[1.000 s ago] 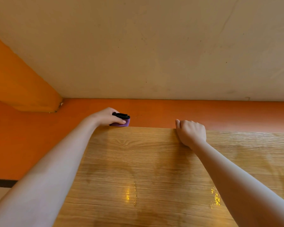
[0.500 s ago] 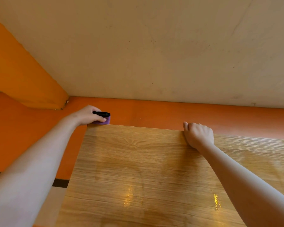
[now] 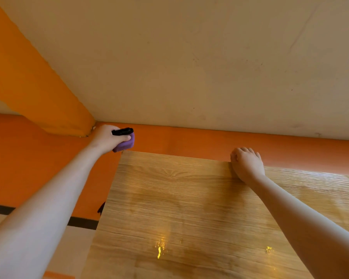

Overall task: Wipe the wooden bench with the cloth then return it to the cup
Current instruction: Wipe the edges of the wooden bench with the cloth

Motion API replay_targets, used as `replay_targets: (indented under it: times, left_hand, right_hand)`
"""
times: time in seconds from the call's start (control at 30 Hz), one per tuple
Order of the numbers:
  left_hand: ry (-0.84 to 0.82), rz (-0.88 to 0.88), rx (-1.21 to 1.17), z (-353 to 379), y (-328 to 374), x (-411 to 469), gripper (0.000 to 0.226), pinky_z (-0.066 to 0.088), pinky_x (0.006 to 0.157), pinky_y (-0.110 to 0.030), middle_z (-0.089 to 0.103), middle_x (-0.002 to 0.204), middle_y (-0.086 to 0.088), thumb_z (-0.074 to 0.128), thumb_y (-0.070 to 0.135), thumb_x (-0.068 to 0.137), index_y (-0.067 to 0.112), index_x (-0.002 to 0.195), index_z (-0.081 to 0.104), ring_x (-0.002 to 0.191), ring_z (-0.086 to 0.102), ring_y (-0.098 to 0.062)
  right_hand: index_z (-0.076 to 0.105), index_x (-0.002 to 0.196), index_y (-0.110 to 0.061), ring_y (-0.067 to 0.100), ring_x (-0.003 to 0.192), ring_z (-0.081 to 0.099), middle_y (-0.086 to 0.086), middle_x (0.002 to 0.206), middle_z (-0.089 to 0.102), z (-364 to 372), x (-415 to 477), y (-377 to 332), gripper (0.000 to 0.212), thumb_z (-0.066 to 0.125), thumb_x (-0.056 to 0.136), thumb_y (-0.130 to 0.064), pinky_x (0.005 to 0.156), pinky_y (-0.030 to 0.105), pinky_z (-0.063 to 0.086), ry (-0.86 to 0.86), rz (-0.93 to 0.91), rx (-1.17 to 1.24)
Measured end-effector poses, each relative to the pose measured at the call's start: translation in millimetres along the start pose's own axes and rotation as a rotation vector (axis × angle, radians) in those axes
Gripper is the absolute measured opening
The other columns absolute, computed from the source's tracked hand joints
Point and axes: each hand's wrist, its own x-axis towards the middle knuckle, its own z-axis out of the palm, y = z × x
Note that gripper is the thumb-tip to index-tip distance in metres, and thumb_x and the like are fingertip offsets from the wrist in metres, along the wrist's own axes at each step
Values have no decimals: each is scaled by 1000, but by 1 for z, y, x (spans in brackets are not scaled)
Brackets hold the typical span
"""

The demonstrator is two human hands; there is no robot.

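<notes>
My left hand (image 3: 107,138) grips a purple cloth pad with a black top (image 3: 126,142), lifted just past the far left corner of the wooden bench (image 3: 179,208). The pad hangs over the orange floor strip, off the wood. My right hand (image 3: 246,164) rests on the bench's far edge, with its fingers curled over that edge. The bench surface is glossy, with damp streaks and bright glints. No cup is in view.
Beyond the bench runs an orange band (image 3: 210,141) below a cream wall (image 3: 189,67). An orange slanted column (image 3: 34,83) stands at the far left. A dark stripe (image 3: 83,222) crosses the floor left of the bench.
My left hand carried the pad leftward along the far edge and off the bench's corner. My right hand stayed on the far edge; the view shifted left.
</notes>
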Motion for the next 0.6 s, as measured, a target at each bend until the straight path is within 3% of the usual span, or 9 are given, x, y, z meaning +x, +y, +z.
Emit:
replay_targets:
  times: [0.07, 0.17, 0.27, 0.3, 0.37, 0.47, 0.53, 0.6]
  left_hand:
    - [3, -35, -389, 9, 8, -25, 9, 42, 57, -27, 60, 72, -5, 69, 15, 86, 10, 80, 64, 65, 55, -20]
    - [-28, -118, -732, 38, 17, -72, 10, 49, 65, -29, 67, 83, -2, 72, 17, 82, 15, 90, 66, 77, 63, -19]
    - [52, -174, -833, 67, 14, -112, 33, 50, 77, -37, 70, 92, -3, 82, 31, 64, 19, 91, 66, 87, 65, -21]
    - [83, -180, -855, 74, 13, -125, 29, 51, 77, -37, 71, 93, -3, 81, 30, 68, 21, 91, 67, 88, 66, -22]
    - [134, -180, -950, 85, 11, -149, 5, 52, 73, -34, 72, 92, -5, 70, 18, 84, 23, 87, 71, 87, 66, -21]
    - [207, -175, -1067, 87, 3, -173, 17, 51, 70, -25, 74, 91, -6, 62, 11, 89, 21, 88, 76, 87, 68, -20]
    - [226, -148, -1078, 84, -2, -182, 16, 50, 68, -20, 74, 91, -4, 62, 11, 89, 19, 89, 76, 90, 68, -18]
    - [222, -85, -1044, 82, -9, -187, 16, 50, 75, -22, 74, 100, -3, 62, 14, 89, 21, 90, 77, 99, 67, -18]
  right_hand:
    - [63, 106, -11, 27, 108, 51, 7, 110, 62, -8, -9, -22, 21, 47, 93, -15, 90, 38, 38, 150, -92, 115]
    - [65, 95, -12, 18, 91, 53, 0, 94, 63, -28, -44, -91, 15, 52, 89, -7, 77, 29, 44, 172, -231, 488]
    - [68, 90, -14, 10, 75, 55, -5, 84, 64, -43, -87, -159, 19, 55, 84, -1, 68, 16, 42, 19, -289, 806]
    - [69, 91, -16, 8, 74, 58, -6, 84, 65, -44, -99, -175, 21, 55, 84, -1, 68, 13, 44, -51, -269, 882]
    - [68, 94, -18, 7, 78, 64, -5, 87, 69, -45, -116, -196, 21, 54, 86, -5, 73, 21, 53, -187, -184, 1003]
    - [65, 97, -17, 5, 79, 65, -4, 86, 70, -44, -128, -209, 11, 62, 87, -20, 76, 32, 55, -250, -75, 1054]
    - [62, 97, -17, 4, 79, 65, -5, 87, 69, -43, -131, -214, 21, 68, 83, -31, 75, 30, 56, -261, -44, 1062]
    - [58, 99, -19, 6, 81, 65, -6, 91, 68, -42, -132, -220, 33, 72, 77, -39, 70, 28, 57, -279, 2, 1073]
